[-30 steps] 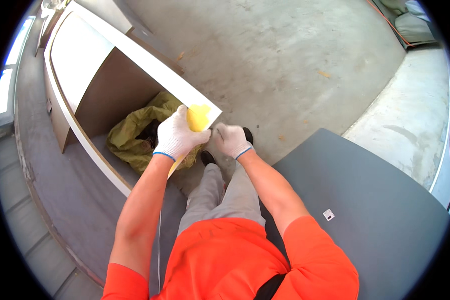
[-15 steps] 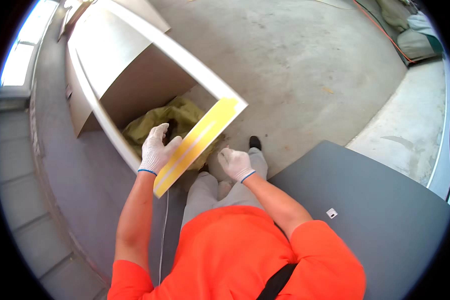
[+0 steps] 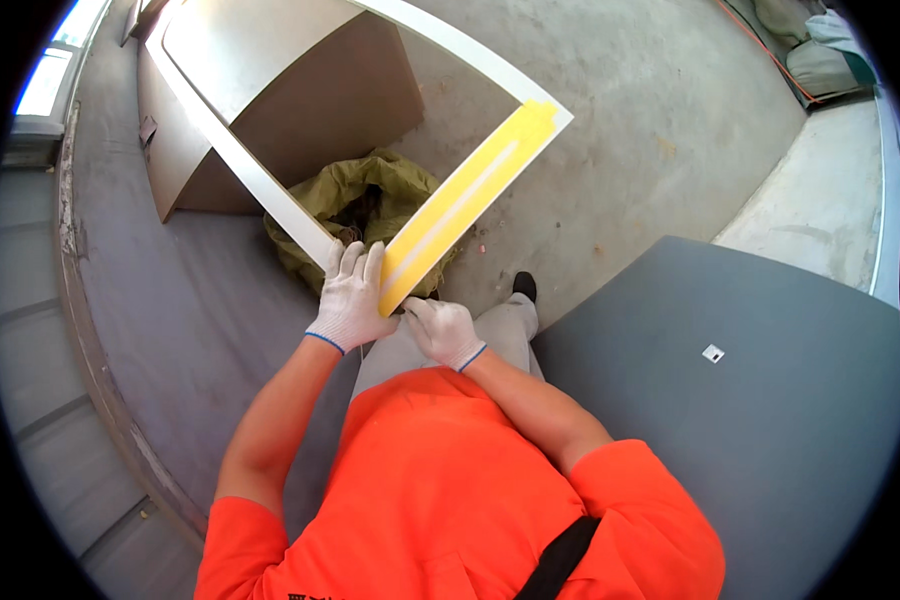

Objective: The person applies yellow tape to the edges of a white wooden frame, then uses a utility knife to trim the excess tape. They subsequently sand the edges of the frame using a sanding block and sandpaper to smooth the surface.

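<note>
A white rectangular frame (image 3: 250,170) stretches away from me, with a broad yellow strip (image 3: 455,190) along its near side. My left hand (image 3: 353,305), in a white knitted glove, is closed on the frame's near corner, fingers over the edge beside the strip. Just right of that corner is my right hand (image 3: 445,333), gloved alike. Its fingers are pinched together at the near end of the strip; whatever lies between them is too small to make out.
Beneath the frame an olive-green sack (image 3: 330,185) stands with its mouth gaping. A brown panel (image 3: 340,100) is behind it. To my right lies a large grey board (image 3: 650,340) with a small white label (image 3: 713,353). Filled sacks (image 3: 820,65) sit at the far right.
The frame's near corner has swung closer to me and its right corner moved up and right. My left hand has shifted onto the near corner; my right hand has come left to meet it.
</note>
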Demonstrator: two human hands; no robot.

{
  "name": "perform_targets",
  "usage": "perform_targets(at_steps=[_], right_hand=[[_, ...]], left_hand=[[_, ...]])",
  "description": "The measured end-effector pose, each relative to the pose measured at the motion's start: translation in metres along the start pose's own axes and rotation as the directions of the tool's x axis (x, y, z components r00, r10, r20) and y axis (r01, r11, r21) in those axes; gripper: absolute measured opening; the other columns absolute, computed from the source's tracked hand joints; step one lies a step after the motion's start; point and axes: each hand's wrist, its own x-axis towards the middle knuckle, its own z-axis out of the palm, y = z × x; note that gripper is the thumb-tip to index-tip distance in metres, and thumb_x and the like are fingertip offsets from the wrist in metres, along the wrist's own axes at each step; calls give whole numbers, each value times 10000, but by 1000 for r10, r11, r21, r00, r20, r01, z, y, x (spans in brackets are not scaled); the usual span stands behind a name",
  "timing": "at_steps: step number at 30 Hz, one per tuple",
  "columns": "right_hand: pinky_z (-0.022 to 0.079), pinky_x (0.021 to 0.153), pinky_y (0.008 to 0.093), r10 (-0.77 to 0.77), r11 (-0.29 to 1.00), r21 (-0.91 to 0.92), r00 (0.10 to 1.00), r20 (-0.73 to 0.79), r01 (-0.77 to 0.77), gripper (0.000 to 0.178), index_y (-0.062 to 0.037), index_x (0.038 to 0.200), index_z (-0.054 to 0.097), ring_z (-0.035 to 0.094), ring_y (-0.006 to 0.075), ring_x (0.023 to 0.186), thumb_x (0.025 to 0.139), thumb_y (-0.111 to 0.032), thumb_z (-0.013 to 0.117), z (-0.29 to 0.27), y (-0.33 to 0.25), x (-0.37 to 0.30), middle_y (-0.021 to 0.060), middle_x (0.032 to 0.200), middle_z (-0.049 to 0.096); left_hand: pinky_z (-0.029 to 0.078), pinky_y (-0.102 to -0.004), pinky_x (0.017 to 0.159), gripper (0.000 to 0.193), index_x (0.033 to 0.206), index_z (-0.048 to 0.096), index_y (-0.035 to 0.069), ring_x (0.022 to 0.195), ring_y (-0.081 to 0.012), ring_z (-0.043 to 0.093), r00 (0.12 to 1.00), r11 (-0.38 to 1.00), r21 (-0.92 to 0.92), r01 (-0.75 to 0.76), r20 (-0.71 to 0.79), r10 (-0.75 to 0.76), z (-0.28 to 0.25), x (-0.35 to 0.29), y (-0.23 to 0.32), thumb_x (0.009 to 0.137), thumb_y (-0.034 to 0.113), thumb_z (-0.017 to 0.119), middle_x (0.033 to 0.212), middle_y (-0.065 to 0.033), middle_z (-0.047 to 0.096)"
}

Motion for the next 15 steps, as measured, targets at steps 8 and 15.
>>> perform_targets(at_steps=[8, 15], right_hand=[[525, 531, 449, 6, 1000, -6, 984, -178, -7, 173, -71, 1071, 678, 662, 335, 596, 906, -120, 691, 27, 4, -9, 142, 710, 652], [530, 545, 462, 0, 998, -57, 993, -119, -6, 169, -84, 1062, 668, 666, 339, 609, 914, -164, 684, 30, 8, -6, 136, 714, 661]], left_hand=[[146, -580, 1283, 1058, 1518, 336, -85, 1394, -398, 449, 1000, 998, 60, -6, 18, 5, 13, -4, -7, 671, 326, 818, 1374, -266, 556], [157, -581, 1280, 1058, 1511, 356, -92, 1390, -398, 457, 1000, 999, 50, -5, 0, 5, 11, -3, -3, 674, 355, 823, 1345, -260, 584]])
